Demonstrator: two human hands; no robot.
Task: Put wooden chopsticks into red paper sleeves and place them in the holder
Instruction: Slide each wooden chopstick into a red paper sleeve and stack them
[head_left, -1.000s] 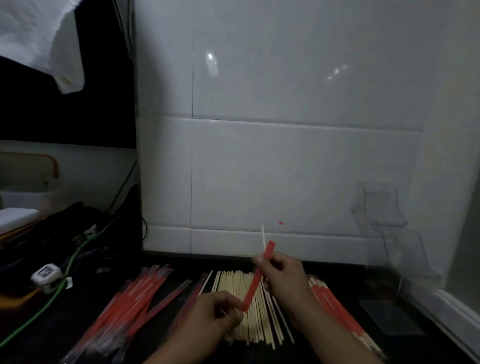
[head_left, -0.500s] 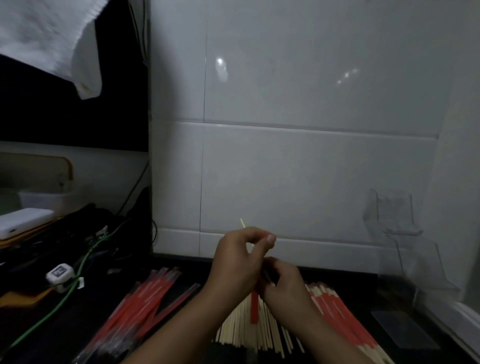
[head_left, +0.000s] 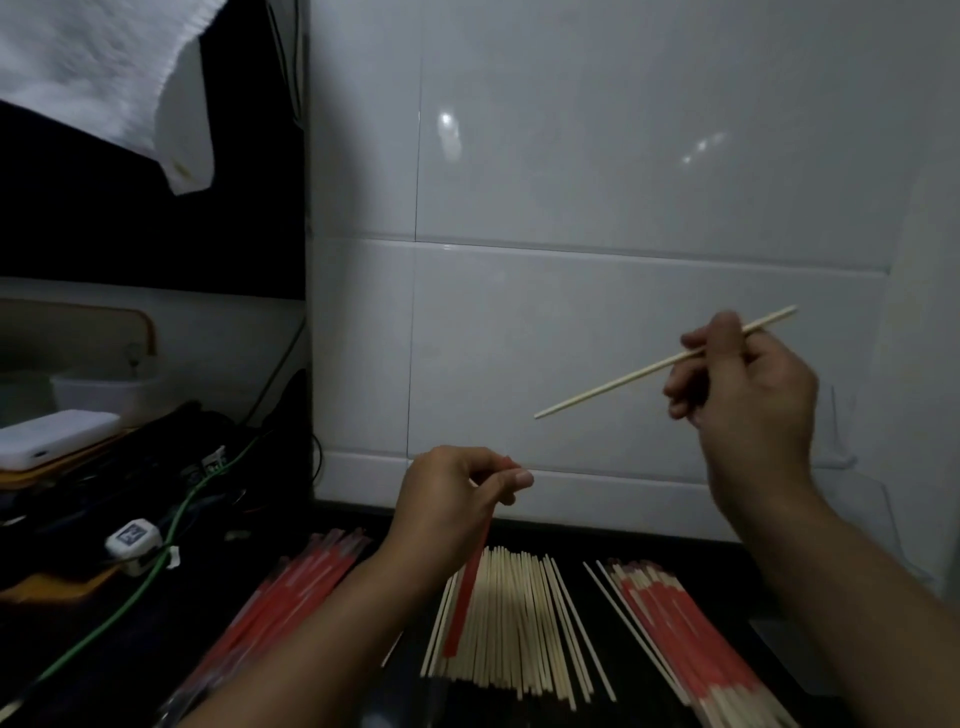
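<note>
Chopstick and sleeve held apart above the desk (head_left: 130, 649).
Right hand (head_left: 748, 400) pinching one bare chopstick (head_left: 613, 387); left hand (head_left: 447, 499) pinching red sleeve (head_left: 465, 597) over loose chopsticks (head_left: 519, 634), between empty sleeves (head_left: 291, 587) and sleeved pairs (head_left: 685, 634).

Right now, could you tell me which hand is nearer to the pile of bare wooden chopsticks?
Left. The left hand hovers just above the bare wooden chopsticks, gripping a red paper sleeve; the right hand is raised higher, rightward.

A dim back corner of a kitchen or eatery.
White glazed wall tiles (head_left: 597, 338) rise behind a dark bench (head_left: 332, 519); below the tiles lie heaps of bare chopsticks (head_left: 519, 623) and red sleeves (head_left: 291, 597), left of them cables (head_left: 130, 608) and a white cloth (head_left: 93, 67) hanging.
</note>
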